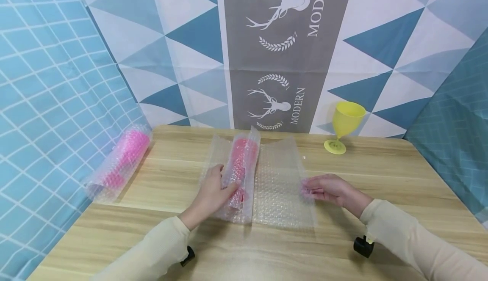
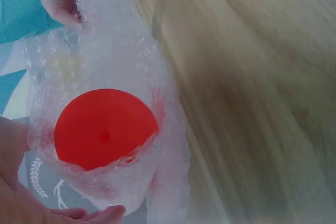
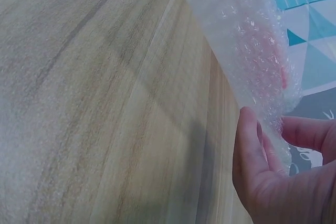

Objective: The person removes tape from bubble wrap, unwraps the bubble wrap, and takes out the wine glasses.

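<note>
A red goblet [image 1: 241, 156] lies partly rolled in a sheet of bubble wrap [image 1: 280, 188] at the middle of the table. Its round red foot [image 2: 102, 129] faces the left wrist camera inside the wrap. My left hand [image 1: 212, 193] grips the rolled part, thumb over the top and fingers along the left side. At the sheet's flat right edge, my right hand [image 1: 331, 189] pinches the wrap between thumb and fingers. The right wrist view shows the wrap [image 3: 247, 40] stretching away from that pinching hand [image 3: 286, 182].
On the table's left side lies a pink item [image 1: 131, 145] rolled in bubble wrap, close to the blue tiled cloth [image 1: 57, 95]. A yellow goblet [image 1: 347, 118] stands upright at the back right. Behind the wooden table [image 1: 396, 171] hangs a patterned cloth [image 1: 194, 52].
</note>
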Demonstrator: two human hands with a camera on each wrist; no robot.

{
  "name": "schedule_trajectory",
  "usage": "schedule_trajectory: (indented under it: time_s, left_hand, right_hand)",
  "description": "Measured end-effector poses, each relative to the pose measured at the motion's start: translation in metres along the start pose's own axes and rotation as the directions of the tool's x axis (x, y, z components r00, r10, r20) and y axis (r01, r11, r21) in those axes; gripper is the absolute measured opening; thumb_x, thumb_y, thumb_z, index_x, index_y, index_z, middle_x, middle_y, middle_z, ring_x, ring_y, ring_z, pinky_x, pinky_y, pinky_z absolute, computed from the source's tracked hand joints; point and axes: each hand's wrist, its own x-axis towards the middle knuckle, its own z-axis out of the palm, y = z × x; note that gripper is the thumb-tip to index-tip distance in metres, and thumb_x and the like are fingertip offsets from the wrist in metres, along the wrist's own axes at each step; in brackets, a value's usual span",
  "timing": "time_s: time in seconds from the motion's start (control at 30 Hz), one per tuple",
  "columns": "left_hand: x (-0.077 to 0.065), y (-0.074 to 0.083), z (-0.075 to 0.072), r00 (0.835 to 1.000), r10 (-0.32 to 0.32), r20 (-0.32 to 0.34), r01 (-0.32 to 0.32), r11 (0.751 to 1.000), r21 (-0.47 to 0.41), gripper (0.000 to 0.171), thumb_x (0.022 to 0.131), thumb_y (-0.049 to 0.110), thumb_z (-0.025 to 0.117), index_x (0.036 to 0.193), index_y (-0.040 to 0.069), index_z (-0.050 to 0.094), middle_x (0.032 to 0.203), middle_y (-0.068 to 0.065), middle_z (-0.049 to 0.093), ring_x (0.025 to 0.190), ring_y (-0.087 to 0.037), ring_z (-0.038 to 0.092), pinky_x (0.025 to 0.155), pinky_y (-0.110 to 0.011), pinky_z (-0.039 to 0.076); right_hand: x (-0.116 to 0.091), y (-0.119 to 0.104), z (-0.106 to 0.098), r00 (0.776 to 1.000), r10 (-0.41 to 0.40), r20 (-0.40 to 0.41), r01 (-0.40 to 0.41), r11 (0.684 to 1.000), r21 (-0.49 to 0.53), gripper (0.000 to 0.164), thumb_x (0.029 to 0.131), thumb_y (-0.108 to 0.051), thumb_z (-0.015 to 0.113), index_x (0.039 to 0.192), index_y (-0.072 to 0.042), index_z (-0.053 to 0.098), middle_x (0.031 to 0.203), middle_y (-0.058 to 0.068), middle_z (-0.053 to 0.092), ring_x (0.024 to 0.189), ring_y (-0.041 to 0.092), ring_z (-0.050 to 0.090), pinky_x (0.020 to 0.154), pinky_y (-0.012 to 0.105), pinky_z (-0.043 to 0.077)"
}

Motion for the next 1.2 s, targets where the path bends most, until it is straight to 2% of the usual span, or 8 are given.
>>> schedule_trajectory:
  time_s: [0.2, 0.53, 0.77, 0.87, 1.0, 1.07, 1.13, 1.2]
  left_hand:
    - [-0.001, 0.003, 0.004, 0.997, 0.047, -0.056, -0.05, 0.998, -0.05, 0.062, 0.087, 0.023, 0.066, 0.134, -0.009, 0.042, 0.129, -0.026, 0.053, 0.119, -0.039, 0.053, 0.102, -0.051, 0.047]
    - [-0.003, 0.013, 0.003, 0.998, -0.065, -0.002, 0.065, 0.995, -0.082, 0.06, 0.082, 0.027, 0.07, 0.12, -0.014, 0.049, 0.119, -0.031, 0.057, 0.11, -0.041, 0.057, 0.095, -0.051, 0.051]
    - [-0.002, 0.016, 0.002, 0.991, -0.127, 0.035, 0.129, 0.989, -0.072, 0.064, 0.082, 0.031, 0.07, 0.122, -0.015, 0.049, 0.119, -0.033, 0.059, 0.109, -0.042, 0.059, 0.094, -0.05, 0.052]
    - [0.0, 0.015, 0.002, 0.987, -0.147, 0.058, 0.151, 0.986, -0.068, 0.068, 0.083, 0.032, 0.069, 0.126, -0.015, 0.047, 0.124, -0.034, 0.056, 0.113, -0.044, 0.058, 0.095, -0.051, 0.052]
    - [0.0, 0.015, 0.002, 0.98, -0.179, 0.09, 0.186, 0.979, -0.079, 0.069, 0.083, 0.033, 0.068, 0.127, -0.016, 0.045, 0.123, -0.034, 0.057, 0.11, -0.042, 0.059, 0.093, -0.05, 0.053]
    - [0.0, 0.014, 0.002, 0.975, -0.195, 0.105, 0.205, 0.974, -0.094, 0.069, 0.083, 0.033, 0.067, 0.127, -0.016, 0.045, 0.12, -0.033, 0.058, 0.106, -0.04, 0.06, 0.091, -0.048, 0.054]
    - [-0.001, 0.015, 0.001, 0.973, -0.201, 0.114, 0.214, 0.97, -0.112, 0.068, 0.083, 0.032, 0.067, 0.125, -0.017, 0.045, 0.115, -0.031, 0.06, 0.099, -0.036, 0.061, 0.086, -0.045, 0.055]
    - [-0.001, 0.014, 0.001, 0.97, -0.207, 0.126, 0.224, 0.964, -0.143, 0.062, 0.083, 0.032, 0.067, 0.119, -0.016, 0.049, 0.106, -0.027, 0.061, 0.09, -0.03, 0.061, 0.077, -0.04, 0.056]
  right_hand:
    - [-0.001, -0.002, 0.001, 1.0, -0.009, 0.01, 0.01, 0.999, -0.032, 0.041, 0.095, -0.007, 0.056, 0.125, 0.018, 0.045, 0.083, -0.002, 0.071, 0.08, 0.007, 0.068, 0.079, 0.02, 0.059]
    - [-0.005, -0.02, 0.0, 0.997, -0.074, -0.001, 0.074, 0.993, -0.097, 0.048, 0.095, -0.008, 0.055, 0.129, 0.022, 0.04, 0.092, -0.001, 0.071, 0.087, 0.007, 0.069, 0.087, 0.025, 0.058]
    - [-0.009, -0.052, 0.006, 0.979, -0.149, -0.138, 0.091, 0.929, -0.359, 0.054, 0.096, -0.017, 0.057, 0.134, 0.017, 0.04, 0.132, 0.03, 0.055, 0.107, 0.018, 0.067, 0.099, 0.034, 0.053]
    - [-0.009, -0.065, 0.01, 0.951, -0.264, -0.158, 0.134, 0.817, -0.561, 0.05, 0.094, -0.02, 0.06, 0.13, 0.013, 0.049, 0.13, 0.029, 0.057, 0.112, 0.028, 0.065, 0.097, 0.038, 0.054]
    - [-0.008, -0.083, 0.015, 0.884, -0.453, -0.114, 0.177, 0.55, -0.816, 0.044, 0.089, -0.021, 0.066, 0.119, 0.01, 0.059, 0.115, 0.027, 0.066, 0.106, 0.036, 0.065, 0.091, 0.043, 0.056]
    - [-0.006, -0.093, 0.02, 0.868, -0.491, -0.072, 0.183, 0.451, -0.873, 0.042, 0.088, -0.021, 0.067, 0.116, 0.01, 0.061, 0.112, 0.026, 0.068, 0.105, 0.037, 0.065, 0.092, 0.045, 0.055]
    - [-0.005, -0.103, 0.026, 0.873, -0.486, -0.046, 0.175, 0.399, -0.9, 0.042, 0.088, -0.022, 0.067, 0.116, 0.008, 0.062, 0.112, 0.024, 0.068, 0.105, 0.036, 0.066, 0.092, 0.045, 0.055]
    - [-0.002, -0.113, 0.033, 0.887, -0.46, -0.037, 0.157, 0.376, -0.913, 0.041, 0.088, -0.024, 0.067, 0.115, 0.006, 0.063, 0.112, 0.022, 0.07, 0.105, 0.033, 0.067, 0.092, 0.043, 0.055]
